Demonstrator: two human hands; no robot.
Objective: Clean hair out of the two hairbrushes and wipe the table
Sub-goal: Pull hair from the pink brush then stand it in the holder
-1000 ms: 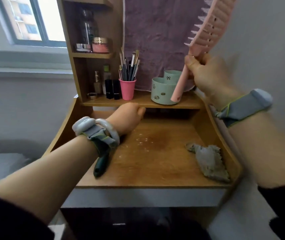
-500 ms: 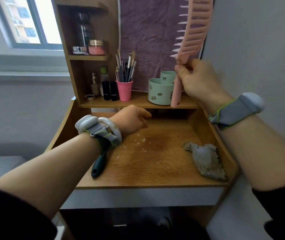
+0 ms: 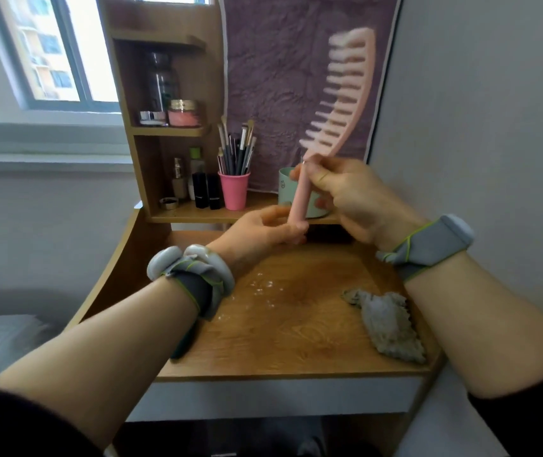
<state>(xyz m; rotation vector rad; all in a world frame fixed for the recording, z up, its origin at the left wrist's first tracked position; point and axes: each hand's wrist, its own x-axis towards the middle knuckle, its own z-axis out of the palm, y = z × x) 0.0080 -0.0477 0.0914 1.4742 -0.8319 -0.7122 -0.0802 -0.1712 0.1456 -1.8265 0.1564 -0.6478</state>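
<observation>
In the right hand (image 3: 349, 192): the pink hairbrush (image 3: 346, 103) is gripped at the upper handle, with thumb and fingers curled round it.
Above that grip: the toothed head is held up, leaning right, with the teeth turned left.
Below that grip: the handle's end is pinched by the left hand (image 3: 260, 229).
Under the left forearm: a dark green brush handle (image 3: 183, 344) is seen on the table (image 3: 290, 324).
Below the right wrist: a grey cloth (image 3: 388, 324) is seen crumpled.

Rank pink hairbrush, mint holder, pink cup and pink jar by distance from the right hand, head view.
1. pink hairbrush, gripped in the right hand.
2. mint holder, just behind the hand, on the lower shelf.
3. pink cup, further left, same shelf.
4. pink jar, upper shelf, far left.
</observation>
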